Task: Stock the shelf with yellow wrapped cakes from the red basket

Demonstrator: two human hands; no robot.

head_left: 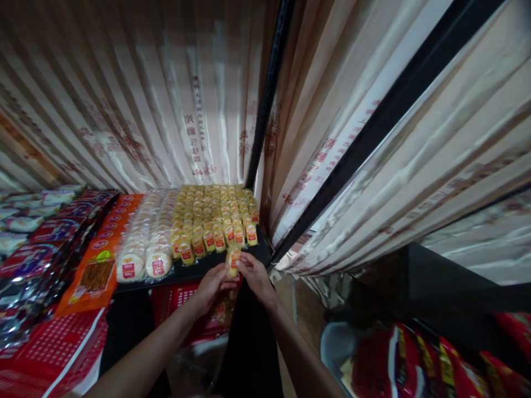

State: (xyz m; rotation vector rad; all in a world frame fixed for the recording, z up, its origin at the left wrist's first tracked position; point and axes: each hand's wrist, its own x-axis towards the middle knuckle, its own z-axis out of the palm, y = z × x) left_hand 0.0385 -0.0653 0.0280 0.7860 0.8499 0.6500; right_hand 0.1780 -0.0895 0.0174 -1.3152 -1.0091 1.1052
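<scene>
Between my two hands is a small yellow wrapped snack cake [233, 262] with a red and white label. My left hand [212, 285] grips its left side, and the fingers of my right hand [254, 275] pinch it from the right. Just beyond, rows of matching yellow wrapped cakes [208, 241] stand on a black shelf [194, 270]. To their left lie two rows of round white wrapped cakes [158, 265]. Below my hands is a red basket [166, 301] with a few wrapped items inside, partly hidden by my arms.
Orange snack packets [97, 265] and dark red packets [41, 257] fill the shelf's left. A second red basket [53, 348] sits at lower left. Black posts [271, 94] and printed curtains [166, 83] stand behind. Red packages [373, 362] lie at lower right beside a pale tub [337, 345].
</scene>
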